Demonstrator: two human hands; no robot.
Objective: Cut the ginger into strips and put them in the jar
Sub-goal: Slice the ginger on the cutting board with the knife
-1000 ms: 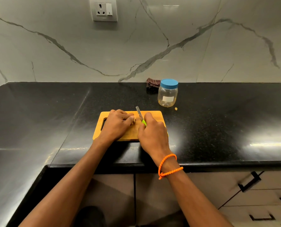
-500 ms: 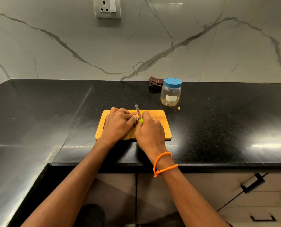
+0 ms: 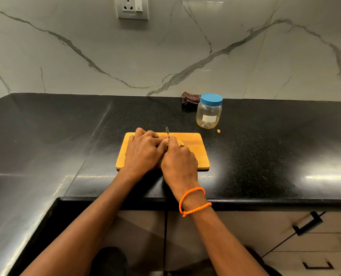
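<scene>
A yellow wooden cutting board (image 3: pixel 195 154) lies on the black counter. My left hand (image 3: pixel 143 152) curls over the ginger on the board and holds it down; the ginger under it is mostly hidden. My right hand (image 3: pixel 179 162) grips a small knife (image 3: pixel 167 132), whose blade tip pokes up between the two hands. A cut ginger piece (image 3: pixel 182 144) lies on the board just right of the blade. The clear jar (image 3: pixel 209 113) with a blue lid stands closed behind the board to the right.
A dark checked cloth (image 3: pixel 189 97) lies behind the jar against the marble wall. A small ginger scrap (image 3: pixel 218 131) sits on the counter (image 3: pixel 66 136) by the jar. Drawers with black handles (image 3: pixel 306 224) are below right. A wall socket (image 3: pixel 131 7) is above.
My right hand with the knife has shifted left against my left hand, covering the green handle. A cut ginger piece now shows right of the blade.
</scene>
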